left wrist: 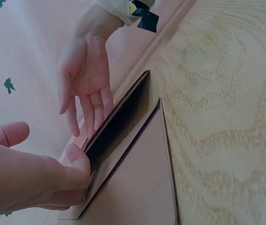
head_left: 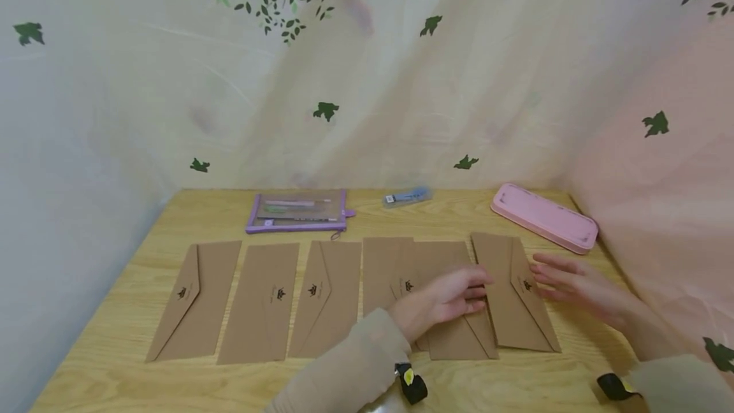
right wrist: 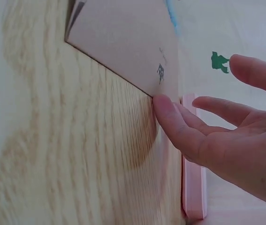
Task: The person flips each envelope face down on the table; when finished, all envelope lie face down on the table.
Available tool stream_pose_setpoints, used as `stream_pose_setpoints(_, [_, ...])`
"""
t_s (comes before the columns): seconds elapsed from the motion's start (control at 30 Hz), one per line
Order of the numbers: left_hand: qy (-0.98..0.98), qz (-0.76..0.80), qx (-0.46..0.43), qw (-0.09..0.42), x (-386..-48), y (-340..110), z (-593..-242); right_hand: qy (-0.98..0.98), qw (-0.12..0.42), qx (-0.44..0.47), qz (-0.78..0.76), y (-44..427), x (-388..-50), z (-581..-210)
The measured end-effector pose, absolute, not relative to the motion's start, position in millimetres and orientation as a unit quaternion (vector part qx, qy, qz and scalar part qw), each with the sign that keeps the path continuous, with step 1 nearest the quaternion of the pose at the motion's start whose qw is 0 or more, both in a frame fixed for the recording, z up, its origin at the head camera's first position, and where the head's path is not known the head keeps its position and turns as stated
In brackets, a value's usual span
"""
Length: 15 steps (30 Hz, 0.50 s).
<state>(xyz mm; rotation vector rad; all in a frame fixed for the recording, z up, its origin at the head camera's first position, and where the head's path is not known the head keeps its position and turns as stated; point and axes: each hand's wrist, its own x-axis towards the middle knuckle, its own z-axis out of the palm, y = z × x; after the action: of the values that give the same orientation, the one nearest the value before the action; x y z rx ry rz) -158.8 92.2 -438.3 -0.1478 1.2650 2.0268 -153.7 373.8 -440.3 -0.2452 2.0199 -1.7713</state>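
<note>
Brown envelopes lie in a row across the wooden table. At the right end, a small stack of envelopes (head_left: 496,292) has its left edge slightly raised. The left hand (head_left: 450,295) is at that edge, above the neighbouring envelope (head_left: 444,260); in the left wrist view the left hand (left wrist: 34,178) has its fingertips bent at the stack's edge. Whether they grip it I cannot tell. The right hand (head_left: 585,289) is at the stack's right side, fingers extended; in the right wrist view the right hand (right wrist: 236,126) touches the envelope's edge (right wrist: 128,56) with a fingertip.
Behind the row lie a purple-edged mesh pouch (head_left: 295,212), a small blue item in clear wrapping (head_left: 408,197) and a pink case (head_left: 545,218). More envelopes (head_left: 215,298) lie to the left. Patterned cloth (head_left: 373,81) hangs behind and beside the table.
</note>
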Motion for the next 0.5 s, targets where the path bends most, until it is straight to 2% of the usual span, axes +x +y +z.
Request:
stream_pose_setpoints(0.23, [0.498, 0.786, -0.055, 0.363, -160.4, 91.5, -439.7, 0.715, 0.231, -0.110, -0.651, 373.1, -154.0, -441.6])
stream_pose_setpoints(0.5, [0.484, 0.789, -0.050, 0.376, -160.5, 96.3, -442.3, 0.733, 0.247, -0.093, -0.627, 370.7, -150.7, -434.6])
